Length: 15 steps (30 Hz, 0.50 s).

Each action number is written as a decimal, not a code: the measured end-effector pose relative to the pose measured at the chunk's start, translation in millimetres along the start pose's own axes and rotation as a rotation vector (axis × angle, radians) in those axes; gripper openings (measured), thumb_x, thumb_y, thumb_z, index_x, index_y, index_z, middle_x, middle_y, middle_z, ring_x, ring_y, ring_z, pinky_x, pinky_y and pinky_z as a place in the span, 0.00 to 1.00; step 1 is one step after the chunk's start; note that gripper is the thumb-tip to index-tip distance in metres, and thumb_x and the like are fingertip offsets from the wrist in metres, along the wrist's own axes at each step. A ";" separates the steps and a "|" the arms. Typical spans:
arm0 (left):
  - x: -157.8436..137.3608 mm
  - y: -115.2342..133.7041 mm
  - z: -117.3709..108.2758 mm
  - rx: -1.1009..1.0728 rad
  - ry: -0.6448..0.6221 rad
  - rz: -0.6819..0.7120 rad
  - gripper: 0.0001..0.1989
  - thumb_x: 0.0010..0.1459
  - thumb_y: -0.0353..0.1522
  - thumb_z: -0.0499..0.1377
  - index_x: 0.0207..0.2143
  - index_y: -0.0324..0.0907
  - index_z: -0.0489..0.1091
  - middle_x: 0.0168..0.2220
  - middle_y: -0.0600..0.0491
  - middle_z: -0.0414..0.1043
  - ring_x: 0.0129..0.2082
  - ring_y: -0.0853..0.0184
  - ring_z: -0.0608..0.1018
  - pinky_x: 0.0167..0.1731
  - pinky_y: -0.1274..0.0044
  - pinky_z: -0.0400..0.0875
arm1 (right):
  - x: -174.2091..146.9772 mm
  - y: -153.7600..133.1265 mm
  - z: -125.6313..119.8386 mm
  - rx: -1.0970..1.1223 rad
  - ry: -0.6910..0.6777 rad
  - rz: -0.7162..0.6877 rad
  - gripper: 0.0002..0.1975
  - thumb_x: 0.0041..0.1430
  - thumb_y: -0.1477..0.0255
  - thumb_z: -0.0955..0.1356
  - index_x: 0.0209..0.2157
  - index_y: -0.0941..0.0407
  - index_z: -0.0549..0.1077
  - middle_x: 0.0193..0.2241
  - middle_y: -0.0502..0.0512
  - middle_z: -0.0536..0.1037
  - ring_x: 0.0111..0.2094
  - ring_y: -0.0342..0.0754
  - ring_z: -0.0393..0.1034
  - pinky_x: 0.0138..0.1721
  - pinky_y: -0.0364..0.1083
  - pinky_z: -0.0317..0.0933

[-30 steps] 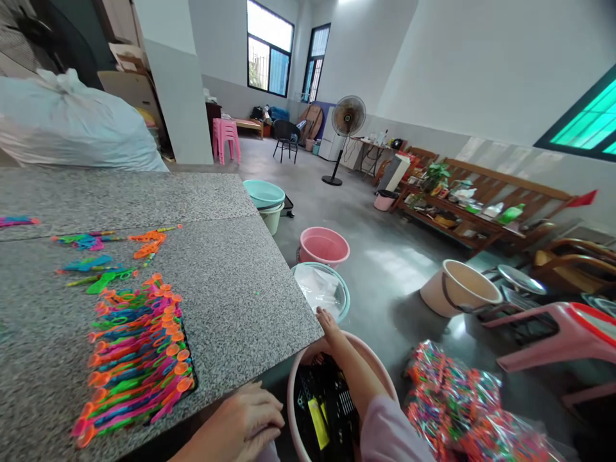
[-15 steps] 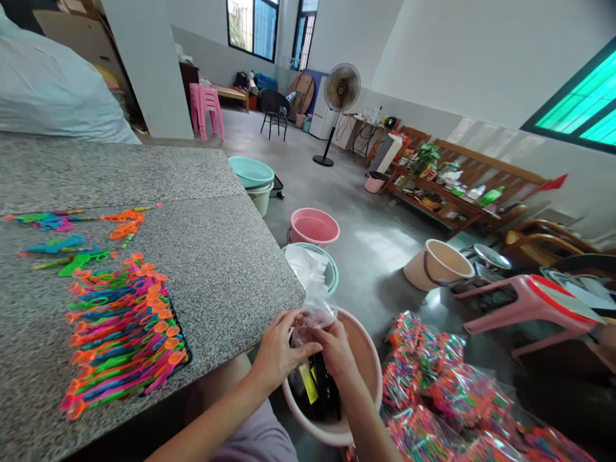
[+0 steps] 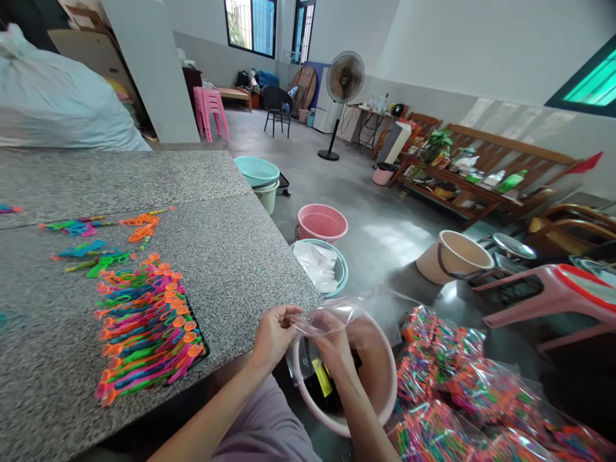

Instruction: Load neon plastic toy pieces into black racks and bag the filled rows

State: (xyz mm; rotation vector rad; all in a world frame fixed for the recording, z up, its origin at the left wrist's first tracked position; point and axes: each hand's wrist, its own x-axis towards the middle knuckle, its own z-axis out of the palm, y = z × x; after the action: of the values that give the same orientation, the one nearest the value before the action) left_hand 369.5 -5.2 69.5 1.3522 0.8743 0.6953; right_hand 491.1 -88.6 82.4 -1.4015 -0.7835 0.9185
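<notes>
My left hand (image 3: 273, 333) pinches one edge of a clear plastic bag (image 3: 359, 307), just off the corner of the granite table (image 3: 231, 256). My right hand (image 3: 337, 346) holds the same bag from inside or behind; the film spreads out over it. Both hands hover above a pink basin (image 3: 380, 391) that holds black parts and a yellow piece. A tight row of bright plastic toy pieces (image 3: 144, 330) in orange, pink, green and blue lies on a black tray on the table to the left of my hands.
Loose coloured pieces (image 3: 96, 240) lie farther back on the table. Bagged colourful toys (image 3: 457, 398) pile up at the lower right. On the floor stand a teal basin with white bags (image 3: 337, 256), a pink bucket (image 3: 321, 223), a beige bucket (image 3: 452, 256) and a pink stool (image 3: 553, 295).
My right hand took a clear bag out of the basin and my left hand came off the table to join it. The bag, crumpled half a second ago, is now spread wide between both hands.
</notes>
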 end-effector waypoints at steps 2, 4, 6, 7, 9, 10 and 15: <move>-1.4 0.6 1.2 -0.003 -0.023 -0.024 0.16 0.43 0.39 0.69 0.33 0.38 0.78 0.27 0.48 0.79 0.28 0.62 0.79 0.31 0.75 0.71 | -1.5 -1.4 -4.1 -0.025 0.016 -0.012 0.17 0.49 0.59 0.75 0.22 0.57 0.74 0.22 0.50 0.74 0.26 0.45 0.66 0.30 0.43 0.61; -3.5 0.6 3.8 -0.014 -0.044 -0.040 0.14 0.45 0.40 0.68 0.28 0.38 0.77 0.26 0.49 0.78 0.28 0.63 0.78 0.32 0.75 0.71 | -3.2 1.3 -11.6 -0.062 0.058 -0.011 0.17 0.52 0.58 0.73 0.21 0.57 0.72 0.21 0.49 0.72 0.25 0.44 0.63 0.28 0.42 0.59; -5.1 -0.6 8.1 -0.044 -0.049 -0.059 0.15 0.47 0.43 0.67 0.26 0.39 0.76 0.26 0.50 0.77 0.29 0.64 0.77 0.32 0.76 0.71 | -5.2 7.9 -17.7 -0.106 0.093 -0.002 0.16 0.54 0.59 0.73 0.22 0.57 0.72 0.21 0.49 0.72 0.26 0.44 0.63 0.29 0.42 0.60; -5.5 -1.6 10.8 -0.066 -0.045 -0.073 0.16 0.47 0.44 0.66 0.26 0.39 0.76 0.26 0.50 0.77 0.29 0.65 0.77 0.32 0.76 0.71 | -6.4 11.9 -18.9 -0.105 0.105 0.003 0.17 0.53 0.59 0.73 0.22 0.56 0.72 0.21 0.49 0.72 0.27 0.44 0.64 0.30 0.42 0.61; -5.1 -4.2 15.4 -0.116 -0.020 -0.105 0.18 0.49 0.46 0.64 0.28 0.39 0.74 0.26 0.52 0.75 0.27 0.66 0.76 0.30 0.76 0.71 | -9.5 18.5 -16.6 -0.070 0.096 0.029 0.18 0.52 0.57 0.73 0.23 0.56 0.72 0.22 0.50 0.72 0.27 0.45 0.65 0.31 0.43 0.64; -4.3 -5.6 16.8 -0.139 0.008 -0.118 0.19 0.50 0.47 0.63 0.30 0.40 0.73 0.26 0.53 0.74 0.27 0.66 0.76 0.29 0.77 0.71 | -11.3 20.2 -13.7 -0.041 0.063 0.057 0.18 0.51 0.56 0.74 0.23 0.56 0.72 0.22 0.50 0.72 0.27 0.45 0.66 0.31 0.44 0.65; 3.1 -10.5 8.9 -0.196 0.268 -0.122 0.16 0.55 0.46 0.61 0.32 0.44 0.64 0.24 0.60 0.65 0.23 0.72 0.69 0.23 0.81 0.63 | -16.0 10.9 -8.4 0.397 0.006 0.182 0.16 0.51 0.56 0.75 0.30 0.53 0.73 0.31 0.51 0.77 0.32 0.47 0.72 0.33 0.46 0.69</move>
State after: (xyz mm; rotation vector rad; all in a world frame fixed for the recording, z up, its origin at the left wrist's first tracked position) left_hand 378.0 -8.5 58.8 1.0373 1.0627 0.8560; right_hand 490.5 -107.2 72.3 -1.1352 -0.4404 1.1401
